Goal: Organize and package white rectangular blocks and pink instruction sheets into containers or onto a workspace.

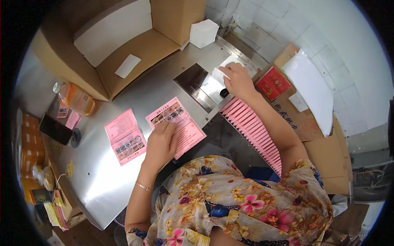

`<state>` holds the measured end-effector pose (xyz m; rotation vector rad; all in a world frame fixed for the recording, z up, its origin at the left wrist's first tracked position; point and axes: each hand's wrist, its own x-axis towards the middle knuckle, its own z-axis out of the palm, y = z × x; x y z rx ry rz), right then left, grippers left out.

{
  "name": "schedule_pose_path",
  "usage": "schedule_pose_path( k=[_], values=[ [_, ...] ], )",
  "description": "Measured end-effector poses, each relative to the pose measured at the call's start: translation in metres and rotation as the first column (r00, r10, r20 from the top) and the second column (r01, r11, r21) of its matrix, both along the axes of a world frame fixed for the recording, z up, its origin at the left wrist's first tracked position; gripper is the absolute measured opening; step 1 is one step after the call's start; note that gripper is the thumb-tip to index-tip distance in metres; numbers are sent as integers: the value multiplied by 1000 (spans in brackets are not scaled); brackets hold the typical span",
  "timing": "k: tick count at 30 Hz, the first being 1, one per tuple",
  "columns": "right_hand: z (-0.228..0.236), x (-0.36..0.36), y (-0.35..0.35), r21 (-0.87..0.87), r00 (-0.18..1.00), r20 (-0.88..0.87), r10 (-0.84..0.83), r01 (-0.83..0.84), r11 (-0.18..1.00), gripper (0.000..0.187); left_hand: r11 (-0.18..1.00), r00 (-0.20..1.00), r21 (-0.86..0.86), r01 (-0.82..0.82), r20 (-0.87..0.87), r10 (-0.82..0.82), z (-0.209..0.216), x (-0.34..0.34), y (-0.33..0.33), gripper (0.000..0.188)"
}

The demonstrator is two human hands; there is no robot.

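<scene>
My left hand [161,141] rests on an unfolded pink printed leaflet [189,133], its fingers loosely bent with the tips on the paper and gripping nothing. A second pink leaflet [126,136] lies flat to its left on the metal table. Farther off to the right, my right hand [238,80] is closed on a small white paper piece [219,74] over a shiny metal plate [211,92]. Its fingers partly hide the white paper. Below my right forearm runs a long row of folded pink leaflets [250,129], standing close together.
An open cardboard box [135,69] stands at the back left, a white slip [128,66] inside. An orange liquid bottle [77,98] and a phone [56,128] are on the left. Cartons [326,158] with a red packet [273,83] line the right.
</scene>
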<state>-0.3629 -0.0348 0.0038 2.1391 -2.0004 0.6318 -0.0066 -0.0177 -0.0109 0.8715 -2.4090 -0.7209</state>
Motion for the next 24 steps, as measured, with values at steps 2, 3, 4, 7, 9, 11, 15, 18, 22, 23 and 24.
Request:
schedule_pose_path(
  k=[2, 3, 4, 7, 9, 11, 15, 18, 22, 23, 24],
  values=[
    [-8, -18, -6, -242, 981, -193, -34, -14, 970, 40, 983, 997, -177, -40, 51, 49, 3, 7, 9, 32],
    [-10, -33, -7, -239, 982, -188, -32, -14, 971, 40, 933, 990, -354, -69, 89, 108, 5, 11, 12, 36],
    [-11, -52, -10, -155, 996, -84, 11, -24, 988, 44, 963, 988, -257, -81, 104, 111, -3, 17, 12, 44],
    [-7, -41, -6, -52, 999, 5, 47, -46, 998, 50, 940, 978, -323, -109, 135, 160, -6, 8, 5, 50],
    [-7, 3, 5, -130, 932, -42, 360, -362, 923, 49, 935, 973, -334, -124, 142, 180, -14, 3, -4, 54],
    [-13, 50, 28, -163, 785, -17, 619, -613, 773, 45, 928, 976, -350, -127, 120, 179, -16, -9, -10, 56],
    [-38, 102, 25, -65, 727, -17, 687, -686, 724, 39, 915, 970, -401, -48, 199, 138, -21, -29, -19, 66],
    [-38, 135, -11, 118, 847, 2, 531, -527, 841, 35, 930, 983, -329, -162, 29, 181, -15, -38, -13, 84],
    [-29, 136, -30, 367, 887, 99, 450, -453, 812, 29, 894, 978, -419, -158, 58, 200, 3, -41, -6, 81],
    [-33, 132, -31, 359, 887, 96, 453, -455, 815, 29, 907, 986, -397, -138, 33, 165, 5, -36, 0, 75],
    [-43, 121, -30, 251, 886, 83, 456, -461, 851, 29, 919, 991, -374, -121, 5, 133, 4, -34, 3, 70]
  ],
)
